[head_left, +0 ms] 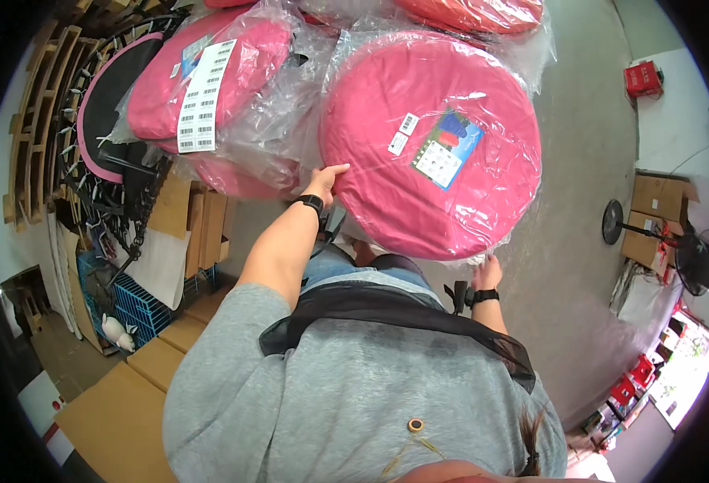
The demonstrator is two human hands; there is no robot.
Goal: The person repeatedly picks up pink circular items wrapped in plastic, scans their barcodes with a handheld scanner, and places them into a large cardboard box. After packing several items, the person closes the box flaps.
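Wooden pallets stand at left, a black fan near cardboard boxes right

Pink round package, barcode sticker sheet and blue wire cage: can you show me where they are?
Pink round package (430, 111), head view: near the middle of its plastic-wrapped face.
Barcode sticker sheet (205, 101), head view: the sheet's middle.
Blue wire cage (141, 304), head view: on its bars.

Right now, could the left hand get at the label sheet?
Probably yes: the label sheet lies uncovered atop the left bundle, though the left hand is at the edge of the round bundle.
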